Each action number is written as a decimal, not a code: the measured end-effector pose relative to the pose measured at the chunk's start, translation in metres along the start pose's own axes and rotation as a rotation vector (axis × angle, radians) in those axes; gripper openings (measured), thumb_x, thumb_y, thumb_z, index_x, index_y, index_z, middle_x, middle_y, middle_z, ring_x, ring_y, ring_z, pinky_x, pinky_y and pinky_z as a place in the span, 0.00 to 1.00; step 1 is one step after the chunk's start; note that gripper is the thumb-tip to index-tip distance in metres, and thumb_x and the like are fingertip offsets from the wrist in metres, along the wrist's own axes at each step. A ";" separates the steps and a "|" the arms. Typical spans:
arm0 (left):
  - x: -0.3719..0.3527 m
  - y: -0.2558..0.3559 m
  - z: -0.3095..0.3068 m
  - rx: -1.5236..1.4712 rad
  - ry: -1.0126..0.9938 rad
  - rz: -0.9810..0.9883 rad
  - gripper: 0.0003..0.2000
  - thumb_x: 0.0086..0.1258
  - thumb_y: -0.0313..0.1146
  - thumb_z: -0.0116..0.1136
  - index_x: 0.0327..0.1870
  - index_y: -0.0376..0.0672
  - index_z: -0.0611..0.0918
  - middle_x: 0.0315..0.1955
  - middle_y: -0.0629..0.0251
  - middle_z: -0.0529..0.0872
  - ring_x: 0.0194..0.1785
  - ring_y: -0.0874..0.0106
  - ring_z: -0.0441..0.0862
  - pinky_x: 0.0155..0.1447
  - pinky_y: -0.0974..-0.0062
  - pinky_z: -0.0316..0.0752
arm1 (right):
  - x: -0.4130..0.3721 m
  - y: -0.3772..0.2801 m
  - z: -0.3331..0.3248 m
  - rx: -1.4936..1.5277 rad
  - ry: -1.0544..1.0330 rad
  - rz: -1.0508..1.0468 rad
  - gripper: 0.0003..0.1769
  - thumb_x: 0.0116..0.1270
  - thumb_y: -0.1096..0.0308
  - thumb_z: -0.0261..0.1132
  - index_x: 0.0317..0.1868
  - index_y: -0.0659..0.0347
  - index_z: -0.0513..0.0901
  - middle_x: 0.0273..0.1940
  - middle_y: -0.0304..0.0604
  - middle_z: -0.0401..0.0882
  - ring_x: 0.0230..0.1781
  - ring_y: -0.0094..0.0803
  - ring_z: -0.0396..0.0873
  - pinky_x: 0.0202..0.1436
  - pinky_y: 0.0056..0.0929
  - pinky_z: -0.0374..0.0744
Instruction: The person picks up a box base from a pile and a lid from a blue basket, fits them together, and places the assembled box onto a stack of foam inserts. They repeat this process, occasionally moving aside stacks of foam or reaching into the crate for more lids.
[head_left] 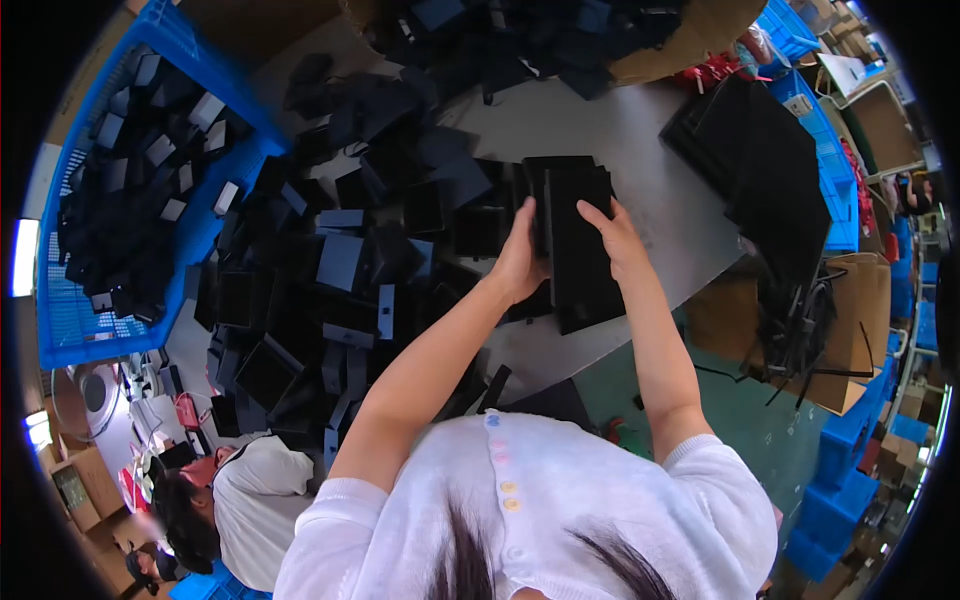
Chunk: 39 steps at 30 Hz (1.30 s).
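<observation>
A stack of flat black rectangular boxes (580, 255) is between my hands above the grey table. My left hand (517, 255) presses against the left side of the stack, its fingers partly hidden behind it. On the right edge, my right hand (621, 240) grips with the thumb on top and the other fingers out of sight. To the left, many loose black boxes (345, 262) lie heaped on the table, some showing bluish faces.
A blue crate (100, 350) at the left holds many small black pieces. Black sheets (770, 160) lie at the table's right end, near a cardboard box (855, 290) with black cables. An open carton (690, 45) stands at the back. Another person (260, 500) is at lower left.
</observation>
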<state>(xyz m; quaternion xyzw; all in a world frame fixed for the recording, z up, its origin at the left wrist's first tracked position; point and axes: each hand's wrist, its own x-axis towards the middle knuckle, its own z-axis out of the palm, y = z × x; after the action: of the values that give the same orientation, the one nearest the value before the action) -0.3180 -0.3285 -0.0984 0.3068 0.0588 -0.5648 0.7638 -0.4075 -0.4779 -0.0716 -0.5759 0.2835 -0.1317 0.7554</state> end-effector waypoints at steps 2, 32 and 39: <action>-0.008 -0.004 0.020 -0.274 -0.136 -0.136 0.35 0.67 0.33 0.62 0.73 0.48 0.57 0.61 0.57 0.70 0.61 0.62 0.75 0.53 0.52 0.80 | 0.009 0.011 -0.012 0.000 0.073 0.061 0.26 0.60 0.60 0.72 0.54 0.64 0.77 0.47 0.42 0.82 0.47 0.29 0.80 0.52 0.26 0.77; -0.083 0.093 -0.031 1.344 0.158 0.396 0.18 0.60 0.41 0.64 0.42 0.34 0.84 0.35 0.52 0.87 0.41 0.57 0.86 0.48 0.65 0.79 | 0.084 0.066 -0.063 -0.904 0.294 -0.484 0.31 0.65 0.62 0.68 0.64 0.66 0.67 0.64 0.55 0.67 0.68 0.43 0.64 0.71 0.37 0.62; -0.150 0.392 -0.232 1.154 1.234 0.720 0.19 0.62 0.37 0.60 0.52 0.37 0.82 0.47 0.51 0.86 0.52 0.58 0.83 0.57 0.66 0.76 | 0.070 0.029 -0.048 -1.032 -0.132 -0.374 0.32 0.52 0.71 0.72 0.56 0.63 0.67 0.63 0.53 0.67 0.67 0.47 0.63 0.72 0.38 0.58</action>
<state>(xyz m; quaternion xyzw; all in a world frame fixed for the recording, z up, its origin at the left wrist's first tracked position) 0.0408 -0.0122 -0.0616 0.8875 0.0658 0.0291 0.4551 -0.3825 -0.5440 -0.1267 -0.9190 0.1564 -0.0711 0.3548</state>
